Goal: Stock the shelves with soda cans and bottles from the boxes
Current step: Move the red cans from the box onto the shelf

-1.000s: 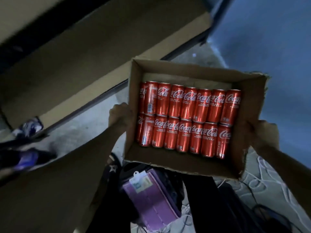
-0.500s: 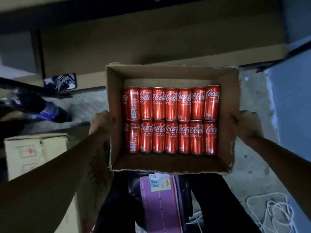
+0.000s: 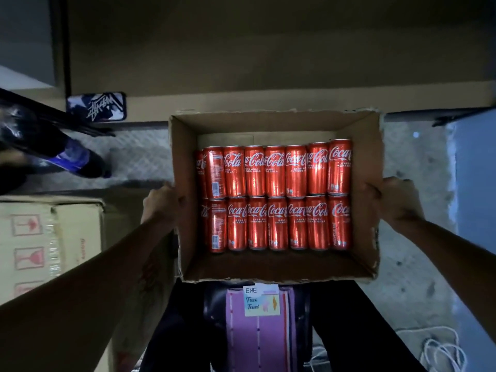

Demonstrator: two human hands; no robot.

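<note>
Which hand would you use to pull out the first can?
Slightly the right hand, after the box is set down, since both hands grip its side walls. The cans at the right end show fully; those by the left hand are half hidden beside the wall.

A dim shop stockroom: an open brown cardboard box packed with red cola cans, a sealed pale carton with fragile-glass marks at left, and a bare grey speckled floor.
</note>
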